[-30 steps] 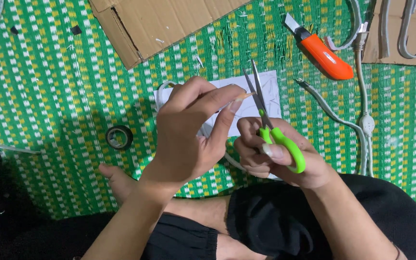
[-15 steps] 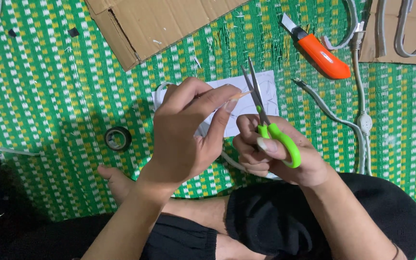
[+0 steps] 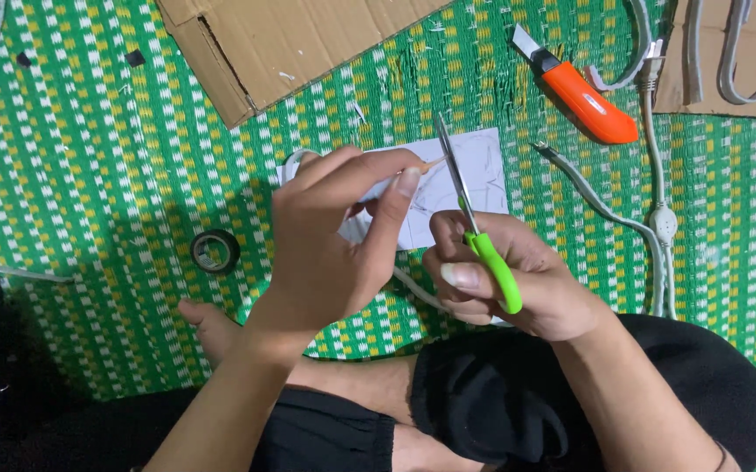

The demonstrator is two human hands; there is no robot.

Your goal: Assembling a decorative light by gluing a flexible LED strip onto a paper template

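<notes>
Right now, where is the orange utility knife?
In the head view the orange utility knife lies on the green woven mat at upper right, between the cardboard box and the grey cable.

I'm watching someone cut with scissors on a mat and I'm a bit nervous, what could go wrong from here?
1. The left hand pinches a thin stick-like piece right beside the blades of the green-handled scissors in the right hand; a slip could nick the fingertips.
2. The orange utility knife lies on the mat with its blade out, so a reaching hand might get cut.
</notes>
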